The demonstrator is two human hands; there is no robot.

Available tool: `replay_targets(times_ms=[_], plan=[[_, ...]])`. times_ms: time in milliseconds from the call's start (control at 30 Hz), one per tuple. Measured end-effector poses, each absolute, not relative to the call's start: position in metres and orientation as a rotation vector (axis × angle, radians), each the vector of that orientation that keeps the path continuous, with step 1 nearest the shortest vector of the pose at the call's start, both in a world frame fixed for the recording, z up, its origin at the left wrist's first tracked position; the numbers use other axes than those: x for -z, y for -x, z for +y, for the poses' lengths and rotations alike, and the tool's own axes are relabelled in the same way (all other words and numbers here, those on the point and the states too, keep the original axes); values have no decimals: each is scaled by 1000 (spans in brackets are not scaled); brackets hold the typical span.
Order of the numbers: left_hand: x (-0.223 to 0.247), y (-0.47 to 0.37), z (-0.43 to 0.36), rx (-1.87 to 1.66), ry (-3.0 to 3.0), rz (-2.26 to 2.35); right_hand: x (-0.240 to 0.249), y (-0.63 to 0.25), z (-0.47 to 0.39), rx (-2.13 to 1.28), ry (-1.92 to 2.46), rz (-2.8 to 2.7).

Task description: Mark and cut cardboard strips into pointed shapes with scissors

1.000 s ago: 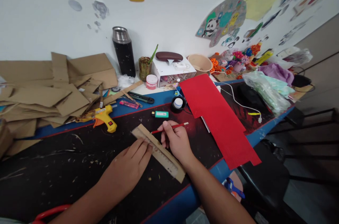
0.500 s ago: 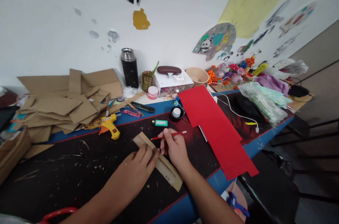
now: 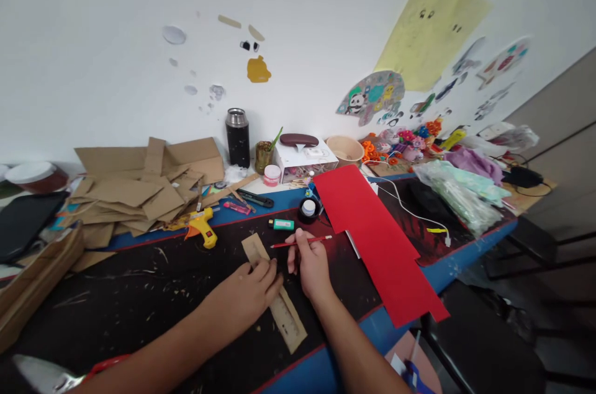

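My left hand [image 3: 254, 287] is closed over the middle of a narrow cardboard strip [image 3: 252, 247], its fingers curled on top of it. The strip lies slantwise on the black mat, and its lower part shows a long inner outline with dark marks that I cannot make out clearly. In my right hand [image 3: 313, 265] is a red pencil [image 3: 322, 239], held between thumb and fingers. Its point faces left, above the mat and apart from the strip. A green-labelled lighter [image 3: 282, 224] lies just beyond the pencil.
A red sheet [image 3: 377, 239] lies to the right, overhanging the table edge. Left are a yellow glue gun [image 3: 203, 228], stacked cardboard pieces [image 3: 121, 186] and red-handled scissors [image 3: 44, 375]. A cutter knife [image 3: 255, 198], black flask [image 3: 238, 139] and white box [image 3: 305, 161] stand or lie behind.
The cardboard strip has turned slightly more upright under my left hand. My right hand still holds the pencil, slightly farther from the strip. My view has shifted, showing the scissors' blades at lower left.
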State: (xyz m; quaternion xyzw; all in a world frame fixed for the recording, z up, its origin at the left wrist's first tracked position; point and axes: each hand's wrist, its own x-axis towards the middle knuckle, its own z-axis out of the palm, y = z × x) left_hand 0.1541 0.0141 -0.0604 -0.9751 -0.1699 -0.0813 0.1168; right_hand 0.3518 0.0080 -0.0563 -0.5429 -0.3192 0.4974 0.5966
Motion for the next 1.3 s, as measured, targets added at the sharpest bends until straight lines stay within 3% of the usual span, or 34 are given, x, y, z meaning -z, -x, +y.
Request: replay_targets(times_ms=[267,700,1300], plan=[[64,-123,36,255,2838,-409,58,-350,7,-1150,1264,-753],[63,-133,-5,405,2910,-359,56,-349,6,-1149,1266,-808],[54,-88,-10,357,3030,-319,57,-350,4,-1171,1303,-813]])
